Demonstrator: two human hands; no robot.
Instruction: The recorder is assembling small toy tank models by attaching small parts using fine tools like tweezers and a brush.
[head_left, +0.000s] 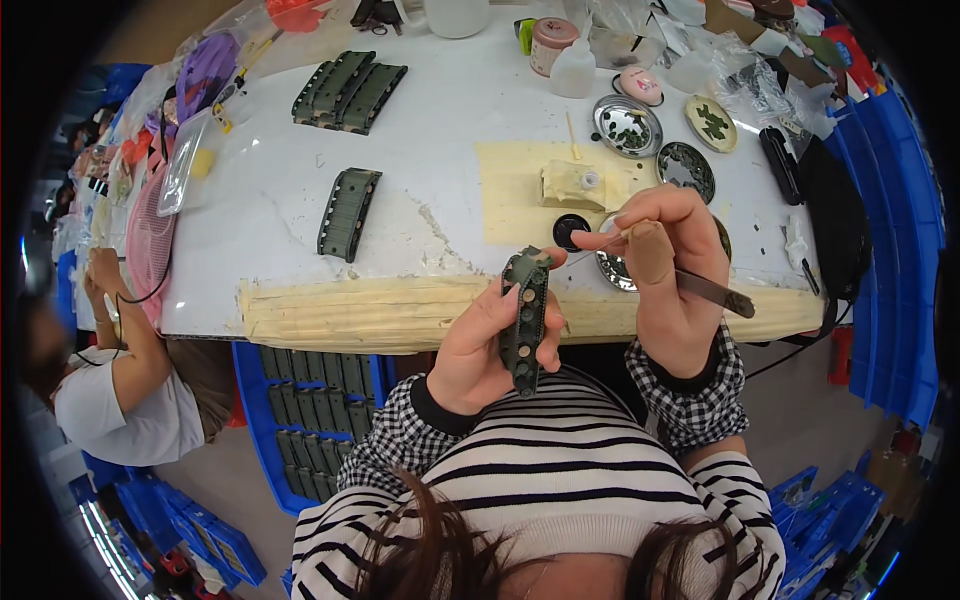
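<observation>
My left hand (468, 345) is closed around a dark green camouflage toy tank part (526, 322), held upright with a row of round wheels along its side. My right hand (685, 265) pinches metal tweezers (718, 292), their tips pointing at the top of the part. Whether the tips hold anything is too small to tell. A covering wraps my right thumb. Beyond that hand are a small black round dish (571, 230) and a tape-covered block (570, 188). Metal dishes (686, 170) hold small green pieces. One similar green part (348, 215) lies to the left, and several more (348, 92) sit farther back.
Tape strips (340, 308) cover the table's front edge. Below it, a blue crate (250, 400) holds rows of green parts. Another person (135, 400) works at the left. A white squeeze bottle (574, 72), a pink jar (552, 48) and plastic bags stand at the back right.
</observation>
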